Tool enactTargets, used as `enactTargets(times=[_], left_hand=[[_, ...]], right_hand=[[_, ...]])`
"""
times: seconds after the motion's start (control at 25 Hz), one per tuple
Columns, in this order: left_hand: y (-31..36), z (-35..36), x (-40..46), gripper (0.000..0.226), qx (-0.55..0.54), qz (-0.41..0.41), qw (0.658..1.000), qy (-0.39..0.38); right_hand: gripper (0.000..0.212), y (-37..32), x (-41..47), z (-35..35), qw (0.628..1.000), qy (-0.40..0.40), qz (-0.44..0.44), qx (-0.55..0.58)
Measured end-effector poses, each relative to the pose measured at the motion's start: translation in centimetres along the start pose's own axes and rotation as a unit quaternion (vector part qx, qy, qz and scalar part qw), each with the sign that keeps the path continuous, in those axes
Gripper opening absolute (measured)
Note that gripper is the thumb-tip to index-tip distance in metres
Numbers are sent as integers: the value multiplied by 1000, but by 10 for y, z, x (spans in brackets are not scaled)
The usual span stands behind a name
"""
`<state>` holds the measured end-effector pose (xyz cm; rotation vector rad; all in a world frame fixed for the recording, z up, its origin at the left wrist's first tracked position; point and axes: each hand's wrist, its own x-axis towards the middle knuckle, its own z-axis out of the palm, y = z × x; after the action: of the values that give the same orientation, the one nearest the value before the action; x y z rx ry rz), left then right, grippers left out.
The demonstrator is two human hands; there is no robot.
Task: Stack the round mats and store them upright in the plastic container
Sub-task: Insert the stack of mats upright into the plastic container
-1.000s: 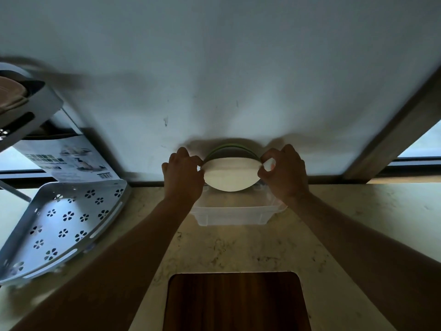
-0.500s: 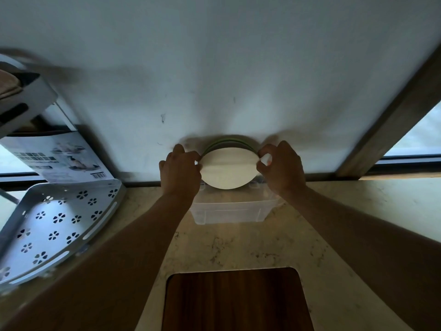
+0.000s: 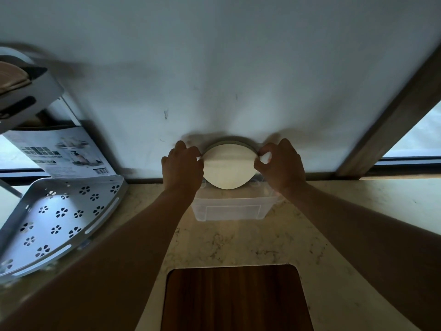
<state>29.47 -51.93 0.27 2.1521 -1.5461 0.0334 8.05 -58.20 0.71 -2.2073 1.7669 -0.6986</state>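
Holding the stack of round mats [image 3: 228,168] upright on edge, left hand [image 3: 182,167] pinching its left rim and right hand [image 3: 281,164] pinching its right rim, both clamped on it. Standing with the lower edge just above or inside the clear plastic container [image 3: 230,209], at the far side of the marble counter [image 3: 334,235] against the wall [image 3: 214,68]. Lying near: a wooden board [image 3: 235,298]; at left, a white perforated shelf [image 3: 57,216].

Both forearms bare, no sleeves reaching the left hand [image 3: 182,168] or right hand [image 3: 281,166]
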Motion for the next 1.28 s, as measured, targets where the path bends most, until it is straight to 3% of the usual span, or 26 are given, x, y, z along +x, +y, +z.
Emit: enactTargets(times=[0.36, 0.6, 0.76, 0.96, 1.28], left_hand=[[-1, 2, 1, 18, -14, -6, 1000, 10], [8, -12, -3, 23, -46, -19, 999, 15], [10, -26, -1, 29, -75, 1, 997, -24], [9, -62, 2, 28, -50, 35, 998, -16], [-19, -168, -48, 19, -65, -24, 997, 33]], right_hand=[[15, 3, -1, 0, 998, 40, -36, 24], [25, 2, 1, -2, 997, 20, -67, -41], [30, 1, 6, -8, 995, -27, -79, -48], [26, -10, 5, -36, 995, -62, -81, -21], [29, -118, -31, -87, 967, -173, -167, 80]])
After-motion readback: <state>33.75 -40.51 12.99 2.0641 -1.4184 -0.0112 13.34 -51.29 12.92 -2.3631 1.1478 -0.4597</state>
